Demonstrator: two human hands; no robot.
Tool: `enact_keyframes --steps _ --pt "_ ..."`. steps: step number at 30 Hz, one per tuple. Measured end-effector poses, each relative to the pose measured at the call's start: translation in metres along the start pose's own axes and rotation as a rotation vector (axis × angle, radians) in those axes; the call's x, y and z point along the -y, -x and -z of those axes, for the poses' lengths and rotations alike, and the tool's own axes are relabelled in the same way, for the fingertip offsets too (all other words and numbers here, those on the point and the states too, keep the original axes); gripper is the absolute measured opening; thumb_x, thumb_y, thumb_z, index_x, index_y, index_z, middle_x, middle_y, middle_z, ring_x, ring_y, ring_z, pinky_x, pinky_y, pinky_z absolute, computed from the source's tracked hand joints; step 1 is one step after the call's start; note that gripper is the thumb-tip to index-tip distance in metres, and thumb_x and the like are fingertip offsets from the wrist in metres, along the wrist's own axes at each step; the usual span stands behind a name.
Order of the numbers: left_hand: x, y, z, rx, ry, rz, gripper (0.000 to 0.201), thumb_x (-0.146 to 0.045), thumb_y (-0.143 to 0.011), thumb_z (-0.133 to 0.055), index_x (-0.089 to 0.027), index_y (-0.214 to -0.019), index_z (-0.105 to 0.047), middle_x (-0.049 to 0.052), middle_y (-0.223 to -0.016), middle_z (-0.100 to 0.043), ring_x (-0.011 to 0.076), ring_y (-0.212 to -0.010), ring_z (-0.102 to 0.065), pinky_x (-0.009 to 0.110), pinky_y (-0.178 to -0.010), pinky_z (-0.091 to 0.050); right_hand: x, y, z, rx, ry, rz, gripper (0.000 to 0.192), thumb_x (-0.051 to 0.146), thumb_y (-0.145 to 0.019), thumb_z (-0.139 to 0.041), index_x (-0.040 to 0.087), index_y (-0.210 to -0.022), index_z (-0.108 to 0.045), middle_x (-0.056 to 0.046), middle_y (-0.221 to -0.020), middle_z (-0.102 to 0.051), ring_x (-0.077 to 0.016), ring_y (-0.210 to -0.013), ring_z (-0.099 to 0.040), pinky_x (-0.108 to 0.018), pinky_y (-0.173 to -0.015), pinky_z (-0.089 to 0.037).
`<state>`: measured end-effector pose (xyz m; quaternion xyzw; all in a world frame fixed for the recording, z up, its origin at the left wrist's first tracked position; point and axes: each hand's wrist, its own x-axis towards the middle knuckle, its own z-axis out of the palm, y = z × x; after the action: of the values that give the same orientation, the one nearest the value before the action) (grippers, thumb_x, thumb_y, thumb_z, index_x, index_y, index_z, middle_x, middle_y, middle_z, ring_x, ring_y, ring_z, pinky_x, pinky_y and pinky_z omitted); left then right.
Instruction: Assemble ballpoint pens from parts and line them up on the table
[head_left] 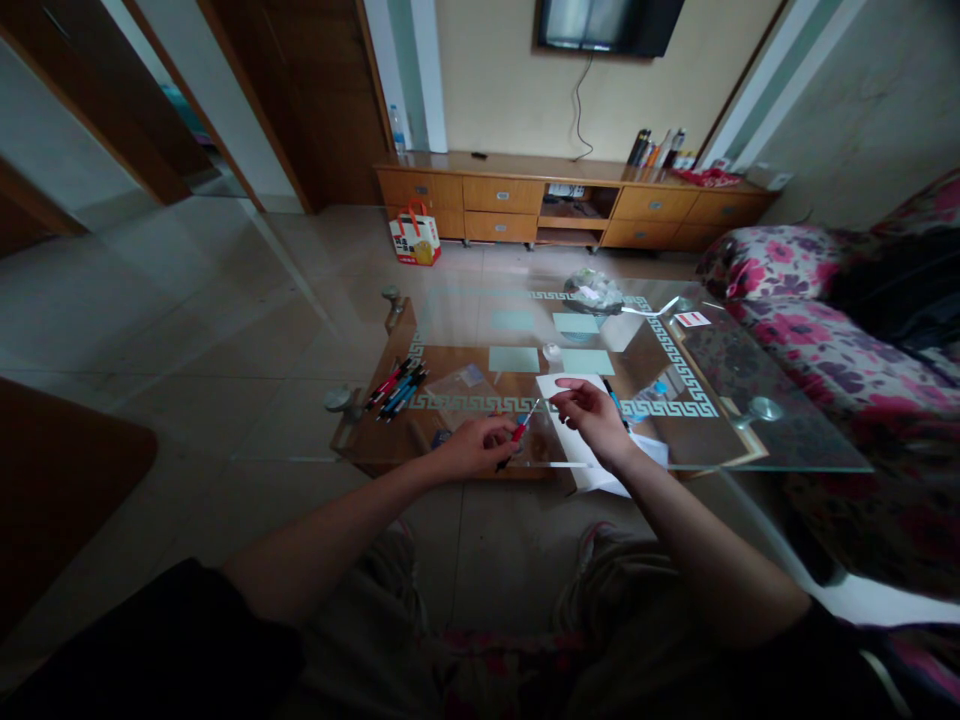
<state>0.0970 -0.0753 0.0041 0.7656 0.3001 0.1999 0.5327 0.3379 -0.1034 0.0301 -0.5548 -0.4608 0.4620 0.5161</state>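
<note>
Currently, a slim red pen with a dark end (520, 432) is pinched between the thumb and fingers of the left hand (474, 448), near the front edge of the clear glass table (457, 330). The pen's pale tip is directed toward the right hand (594, 418), whose fingers are curled just beside it; whether anything is gripped there cannot be told. Blue, red and black pens (396, 390) are grouped farther left.

Nothing legible; lettering on bag (415, 241) too small
</note>
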Motion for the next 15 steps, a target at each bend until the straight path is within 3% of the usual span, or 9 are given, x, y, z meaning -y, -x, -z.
enact_keyframes --steps 3,5,10,15 --pt "0.001 0.0 0.0 -0.022 -0.002 -0.001 0.033 -0.046 -0.089 -0.062 -0.015 -0.102 -0.063 0.003 -0.079 -0.067 0.0125 -0.068 -0.062 0.021 -0.061 -0.045 -0.001 -0.008 0.024 -0.184 0.204 0.135 0.038 0.042 -0.08 -0.069 0.019 -0.109 -0.062 -0.005 -0.085 -0.068 -0.0168 -0.069 -0.059 -0.031 -0.061 -0.046" --pt "0.001 0.0 0.0 -0.031 0.012 -0.002 0.033 -0.046 -0.09 -0.061 -0.015 -0.101 -0.062 0.002 -0.079 -0.067 0.012 -0.068 -0.062 0.021 -0.061 -0.045 -0.001 -0.01 0.037 -0.221 0.415 0.241 0.03 0.038 -0.085 -0.064 0.02 -0.108 -0.062 -0.007 -0.09 -0.069 -0.019 -0.072 -0.061 -0.034 -0.067 -0.047" --pt "-0.001 0.0 0.0 -0.031 0.051 -0.009 0.031 -0.044 -0.09 -0.061 -0.015 -0.1 -0.06 0.002 -0.078 -0.065 0.0112 -0.066 -0.06 0.02 -0.06 -0.045 0.001 -0.006 0.048 -0.127 0.806 0.413 0.024 0.021 -0.091 -0.048 0.02 -0.111 -0.061 -0.009 -0.099 -0.07 -0.0231 -0.086 -0.064 -0.038 -0.082 -0.047" --pt "-0.003 0.0 0.0 -0.041 0.083 0.006 0.03 -0.043 -0.089 -0.061 -0.015 -0.099 -0.058 0.001 -0.078 -0.065 0.0117 -0.067 -0.06 0.021 -0.061 -0.046 -0.004 -0.003 0.041 -0.01 1.157 0.454 0.037 0.022 -0.085 -0.053 0.017 -0.121 -0.059 -0.014 -0.116 -0.064 -0.0308 -0.108 -0.053 -0.042 -0.09 -0.042"
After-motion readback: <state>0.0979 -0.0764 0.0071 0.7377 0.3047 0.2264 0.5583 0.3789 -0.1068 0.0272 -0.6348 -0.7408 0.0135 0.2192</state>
